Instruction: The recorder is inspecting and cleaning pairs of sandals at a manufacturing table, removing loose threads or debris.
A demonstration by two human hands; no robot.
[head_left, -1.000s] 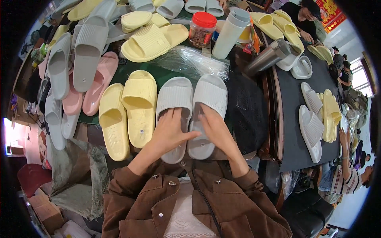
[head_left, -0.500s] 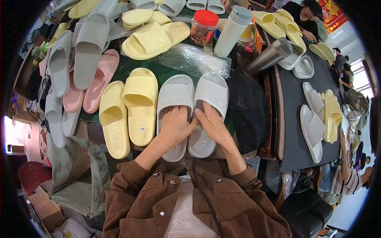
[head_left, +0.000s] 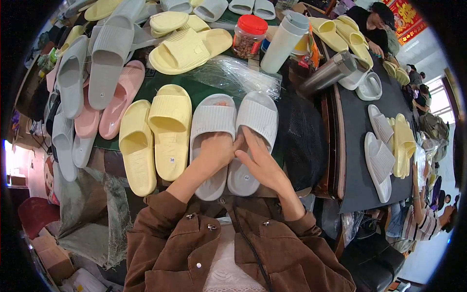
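- My left hand [head_left: 216,153] lay flat on the left grey slipper [head_left: 210,127], pressing rather than gripping.
- My right hand [head_left: 260,163] rested open on the right grey slipper [head_left: 254,121], fingers loose, nothing clasped.
- Both slippers lay side by side under my palms, touching.
- The yellow pair [head_left: 155,131] sat just left of my left hand.
- I judged I was squaring the pair; next called for even alignment.

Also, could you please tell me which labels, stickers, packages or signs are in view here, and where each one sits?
Round sticker: small, dark, on the heel of the right grey slide, beside the right hand.
Round sticker: small, white, on the heel of a yellow slide.
Plastic jar: clear, red lid, at the far side of the table.
Wall hanging: red with gold marks, top right.
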